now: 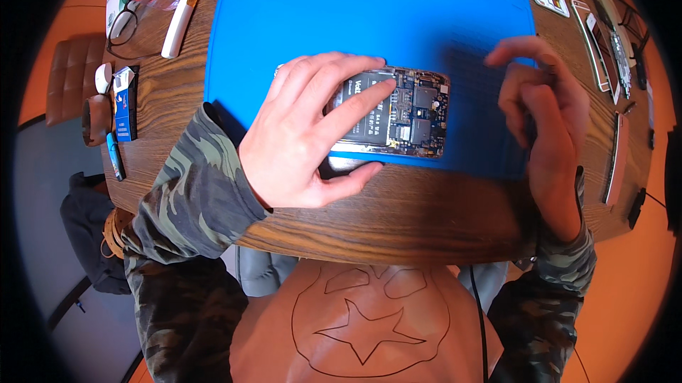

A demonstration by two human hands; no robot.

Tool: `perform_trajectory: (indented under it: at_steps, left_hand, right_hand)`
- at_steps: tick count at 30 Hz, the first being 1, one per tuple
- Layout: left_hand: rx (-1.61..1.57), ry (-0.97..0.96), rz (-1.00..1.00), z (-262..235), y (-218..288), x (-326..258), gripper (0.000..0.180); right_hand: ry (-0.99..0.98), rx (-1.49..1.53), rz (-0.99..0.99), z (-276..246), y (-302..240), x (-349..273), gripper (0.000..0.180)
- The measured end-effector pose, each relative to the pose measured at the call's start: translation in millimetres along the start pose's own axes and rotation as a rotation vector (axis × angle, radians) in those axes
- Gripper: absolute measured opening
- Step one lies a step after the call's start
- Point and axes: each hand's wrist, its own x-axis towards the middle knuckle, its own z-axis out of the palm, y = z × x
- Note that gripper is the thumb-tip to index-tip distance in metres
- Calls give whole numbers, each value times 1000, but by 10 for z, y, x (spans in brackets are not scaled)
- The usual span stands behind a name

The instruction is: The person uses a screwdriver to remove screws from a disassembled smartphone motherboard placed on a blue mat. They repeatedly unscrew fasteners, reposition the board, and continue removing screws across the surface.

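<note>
While my left hand (pixel 295 131) spreads over the opened phone (pixel 405 114), I watch from afar through the head view. Its fingers are wide apart and lie across the top rather than clenched: the index fingertip rests where the battery (pixel 373 126) meets the circuit board (pixel 426 116), others reach to the far edge, and the thumb sits by the near edge, though I cannot tell whether it touches. My right hand (pixel 543 109) hangs to the right of the phone, apart from it, half curled with the index finger raised; I see nothing in it, but the folded fingers could hide something small, so I cannot tell.

Under the left hand, the phone lies flat on the blue mat (pixel 334 13), which covers part of the wooden counter (pixel 398 205). I judge it light and stiff, with smooth rims that may slip, and the bare board looks fragile. I would take hold by the two long rims, thumb near and fingers far, and press neither board nor battery hard.

Outward from the right hand lies a pale strip (pixel 616 159); outward from the left lie a blue box (pixel 126 109) and a white stick (pixel 176 33).
</note>
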Motion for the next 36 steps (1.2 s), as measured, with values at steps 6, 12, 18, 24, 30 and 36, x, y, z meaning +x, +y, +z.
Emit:
perform_trajectory:
  at_steps: [6,12,18,24,30,36]
  left_hand:
    - [50,29,13,50,-7,-8,73]
    - [56,44,22,58,-19,-27,72]
    - [50,76,37,81,-32,-28,67]
    - [58,78,40,79,-36,-38,66]
    - [67,58,34,74,-42,-49,71]
    - [70,57,36,78,-43,-47,71]
  right_hand:
    - [-32,-353,150,96,-73,-16,26]
    - [-23,-548,70,181,-129,-176,28]
    - [11,-387,128,202,-114,-179,28]
    - [7,-408,66,200,-100,-170,26]
    - [-23,-333,58,190,-105,-165,25]
    - [-37,-249,47,157,-126,-144,24]
